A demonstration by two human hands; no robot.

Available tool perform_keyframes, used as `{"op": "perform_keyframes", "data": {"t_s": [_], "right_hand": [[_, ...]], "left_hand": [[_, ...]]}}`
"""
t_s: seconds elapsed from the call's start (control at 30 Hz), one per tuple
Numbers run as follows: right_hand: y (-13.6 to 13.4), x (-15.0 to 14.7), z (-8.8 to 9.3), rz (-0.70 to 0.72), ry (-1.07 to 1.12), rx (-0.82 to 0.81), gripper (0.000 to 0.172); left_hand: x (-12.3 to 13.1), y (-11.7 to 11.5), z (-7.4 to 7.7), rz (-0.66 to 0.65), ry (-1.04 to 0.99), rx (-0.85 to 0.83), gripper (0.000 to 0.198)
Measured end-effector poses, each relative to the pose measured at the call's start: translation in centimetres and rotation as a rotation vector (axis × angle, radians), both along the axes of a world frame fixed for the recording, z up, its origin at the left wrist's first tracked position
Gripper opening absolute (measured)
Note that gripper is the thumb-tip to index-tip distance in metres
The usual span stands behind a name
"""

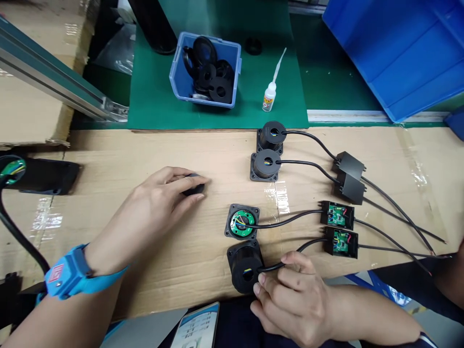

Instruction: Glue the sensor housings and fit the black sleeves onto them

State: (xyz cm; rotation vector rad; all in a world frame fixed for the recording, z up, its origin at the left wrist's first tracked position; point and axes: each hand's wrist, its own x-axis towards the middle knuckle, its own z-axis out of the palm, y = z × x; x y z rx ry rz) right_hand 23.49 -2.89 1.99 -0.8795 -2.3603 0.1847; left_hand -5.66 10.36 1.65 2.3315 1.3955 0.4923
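Observation:
My left hand (163, 195) is closed round a small black piece (195, 186), mostly hidden by the fingers, just above the cardboard. My right hand (295, 295) is curled at the nearest black housing (243, 270), its fingertips pinching the black cable (272, 267) where it enters the housing's side. Coloured wires show in that housing's round hole. Just beyond sits a square-flanged housing (242, 222) with its green circuit board exposed. Two capped housings, one in front (266, 164) and one behind (271, 136), stand farther back. Cables lead to open boxes with circuit boards (340, 241) and to closed black boxes (350, 164).
A blue bin (174, 79) of black rings and caps stands on the green mat (152, 106), near a white dropper bottle (268, 96). A large blue crate (395, 58) is at back right. Another black housing (50, 176) lies at left. Another person's arm (449, 270) shows at right.

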Motion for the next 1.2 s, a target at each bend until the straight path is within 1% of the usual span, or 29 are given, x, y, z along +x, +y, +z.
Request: {"op": "perform_keyframes", "data": {"t_s": [0.07,0.17,0.27,0.37,0.4,0.47,0.53,0.57,0.6,0.7,0.87,1.03,1.2], "right_hand": [[0.2,0.1,0.6,0.017,-0.022,-0.02,0.017],[0.5,0.1,1.4,0.059,-0.032,-0.026,0.013],[0.6,0.3,1.8,0.077,-0.051,-0.027,0.009],[0.2,0.4,1.7,0.068,-0.075,-0.03,0.007],[0.0,0.5,1.6,0.062,-0.081,-0.031,0.008],[-0.3,0.5,1.5,0.053,-0.088,-0.027,0.009],[-0.4,0.6,1.3,0.041,-0.09,-0.026,0.008],[-0.4,0.6,1.3,0.037,-0.086,-0.024,0.008],[-0.4,0.6,1.3,0.036,-0.084,-0.022,0.008],[-0.3,0.6,1.3,0.047,-0.085,-0.007,0.009],[-0.2,0.7,1.2,0.063,-0.075,0.0,0.008],[-0.3,0.8,0.9,0.075,-0.072,-0.014,0.009],[-0.6,0.8,0.5,0.085,-0.058,-0.025,0.007]], "left_hand": [[0.6,-0.4,0.9,-0.077,-0.141,-0.063,0.033],[1.5,-1.1,2.3,-0.197,-0.327,-0.208,0.035],[2.3,-1.6,3.1,-0.23,-0.386,-0.287,0.028],[2.8,-2.1,3.3,-0.249,-0.379,-0.288,0.024],[3.0,-2.3,3.4,-0.267,-0.373,-0.285,0.026],[3.4,-2.6,3.5,-0.287,-0.355,-0.272,0.038],[4.0,-2.9,3.6,-0.276,-0.315,-0.236,0.054],[4.2,-3.0,3.6,-0.271,-0.294,-0.207,0.057],[4.5,-3.1,3.6,-0.27,-0.274,-0.173,0.057],[5.1,-3.3,3.4,-0.294,-0.217,-0.11,0.047],[5.5,-3.0,3.1,-0.304,-0.165,-0.099,0.052],[5.9,-2.7,2.9,-0.294,-0.135,-0.02,0.052],[5.8,-2.4,2.7,-0.335,-0.114,0.0,0.051]]}}
